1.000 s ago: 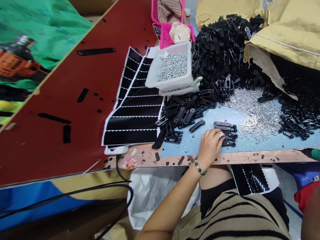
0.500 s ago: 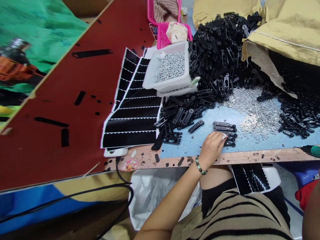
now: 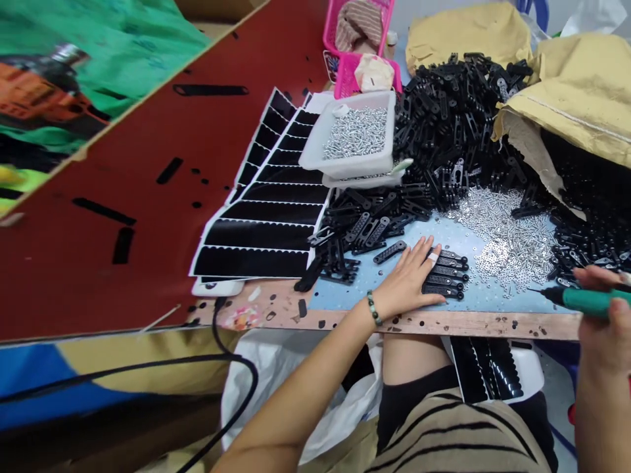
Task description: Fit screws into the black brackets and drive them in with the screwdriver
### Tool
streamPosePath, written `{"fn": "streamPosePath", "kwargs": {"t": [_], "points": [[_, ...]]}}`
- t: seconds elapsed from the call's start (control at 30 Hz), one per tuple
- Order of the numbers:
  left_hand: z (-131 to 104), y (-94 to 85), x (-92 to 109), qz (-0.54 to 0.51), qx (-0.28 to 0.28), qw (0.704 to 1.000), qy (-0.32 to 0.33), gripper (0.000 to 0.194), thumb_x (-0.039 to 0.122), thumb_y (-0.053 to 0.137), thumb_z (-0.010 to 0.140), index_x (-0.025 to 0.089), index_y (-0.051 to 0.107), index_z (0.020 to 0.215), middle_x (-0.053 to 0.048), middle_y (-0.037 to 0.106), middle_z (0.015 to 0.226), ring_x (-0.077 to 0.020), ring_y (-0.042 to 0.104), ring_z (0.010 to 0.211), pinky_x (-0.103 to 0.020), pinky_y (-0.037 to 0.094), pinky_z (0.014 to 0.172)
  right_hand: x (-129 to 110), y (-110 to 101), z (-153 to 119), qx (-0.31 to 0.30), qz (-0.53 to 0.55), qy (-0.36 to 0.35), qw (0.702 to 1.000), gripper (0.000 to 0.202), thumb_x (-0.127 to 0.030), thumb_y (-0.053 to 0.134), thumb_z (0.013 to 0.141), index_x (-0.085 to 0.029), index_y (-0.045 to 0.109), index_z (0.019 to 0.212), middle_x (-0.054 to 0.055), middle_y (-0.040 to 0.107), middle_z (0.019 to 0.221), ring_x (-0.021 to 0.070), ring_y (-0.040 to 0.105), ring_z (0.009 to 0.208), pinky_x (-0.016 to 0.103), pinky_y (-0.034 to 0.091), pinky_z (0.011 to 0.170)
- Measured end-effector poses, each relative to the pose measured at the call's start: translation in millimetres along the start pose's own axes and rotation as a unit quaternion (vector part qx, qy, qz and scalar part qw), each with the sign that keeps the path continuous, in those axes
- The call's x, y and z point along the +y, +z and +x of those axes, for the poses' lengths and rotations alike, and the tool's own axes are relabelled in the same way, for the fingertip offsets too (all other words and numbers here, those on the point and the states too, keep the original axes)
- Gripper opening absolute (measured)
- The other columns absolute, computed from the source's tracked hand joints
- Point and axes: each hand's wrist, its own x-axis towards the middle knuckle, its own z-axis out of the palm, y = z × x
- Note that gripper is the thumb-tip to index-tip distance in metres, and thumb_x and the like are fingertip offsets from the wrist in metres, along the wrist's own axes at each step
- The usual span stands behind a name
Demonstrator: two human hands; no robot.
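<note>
My left hand (image 3: pixel 405 284) lies open at the left ends of a row of black plastic arms (image 3: pixel 449 271), its fingers stretched forward and a white wrap on one finger. The arms lie side by side on the blue mat (image 3: pixel 365 295). Near the right edge, my right hand (image 3: pixel 608 335) is closed around a green screwdriver (image 3: pixel 586 300) with a black nose. Its thin bit points left, over the mat's front edge. Loose silver screws and nuts (image 3: pixel 517 243) are heaped just beyond the bit. A single black arm (image 3: pixel 389 252) rests left of the row.
A large pile of black plastic parts (image 3: pixel 444 118) fills the back, beside a torn paper sack (image 3: pixel 582 98). A white tub of screws (image 3: pixel 355 161) stands behind pink baskets' front side. Black sticker sheets (image 3: pixel 256 259) lie left. An orange tool (image 3: pixel 39 89) sits far left.
My left hand has opened from a closed grip and shifted left, flat beside the row. My right hand has come into view with the screwdriver, which has moved left. The view has shifted.
</note>
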Motion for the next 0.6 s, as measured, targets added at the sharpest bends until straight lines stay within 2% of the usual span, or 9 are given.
{"fn": "streamPosePath", "kwargs": {"t": [0.1, 0.17, 0.27, 0.4, 0.6], "points": [[5, 6.4, -1, -0.012, -0.006, 1.000, 0.016, 0.094, 0.054, 0.064, 0.080, 0.017, 0.014, 0.149, -0.020, 0.019, 0.154, -0.0353, 0.013, 0.144, -0.053, 0.022, 0.114, 4, 50, -2, -0.077, 0.069, 0.018, 0.994, 0.026, -0.027, 0.062, 0.073, -0.024, 0.051, 0.096, -0.008, 0.057, 0.060, 0.0145, 0.058, 0.052, 0.044, 0.054, 0.072], [6, 10.8, 1, -0.027, 0.012, 0.999, 0.022, 0.091, 0.051, 0.064, 0.081, 0.016, 0.016, 0.149, -0.019, 0.024, 0.153, -0.0343, 0.014, 0.144, -0.051, 0.024, 0.114, 7, 81, -4, -0.124, 0.115, 0.015, 0.985, 0.020, -0.026, 0.060, 0.076, -0.024, 0.051, 0.093, -0.010, 0.049, 0.055, 0.0103, 0.049, 0.044, 0.035, 0.052, 0.063], [3, 15.1, 5, -0.045, 0.043, 0.998, 0.024, 0.090, 0.047, 0.066, 0.079, 0.014, 0.020, 0.148, -0.020, 0.028, 0.151, -0.0344, 0.017, 0.143, -0.052, 0.025, 0.114, 13, 115, -9, -0.182, 0.155, 0.005, 0.971, 0.013, -0.027, 0.058, 0.080, -0.024, 0.050, 0.090, -0.010, 0.046, 0.053, 0.0091, 0.045, 0.042, 0.029, 0.048, 0.055], [1, 16.5, 5, -0.066, 0.068, 0.995, 0.033, 0.081, 0.038, 0.065, 0.080, 0.015, 0.024, 0.146, -0.019, 0.031, 0.149, -0.0333, 0.021, 0.142, -0.052, 0.025, 0.115, 22, 139, -16, -0.251, 0.172, -0.012, 0.952, 0.011, -0.028, 0.057, 0.084, -0.025, 0.049, 0.090, -0.010, 0.046, 0.053, 0.0092, 0.046, 0.041, 0.028, 0.046, 0.052], [1, 18.4, 2, -0.098, 0.097, 0.990, 0.037, 0.080, 0.039, 0.067, 0.079, 0.019, 0.027, 0.145, -0.017, 0.033, 0.149, -0.0339, 0.025, 0.141, -0.055, 0.026, 0.113, 36, 145, -22, -0.317, 0.140, -0.015, 0.938, 0.011, -0.028, 0.055, 0.086, -0.025, 0.047, 0.093, -0.010, 0.047, 0.054, 0.0100, 0.048, 0.041, 0.028, 0.046, 0.050]]}}
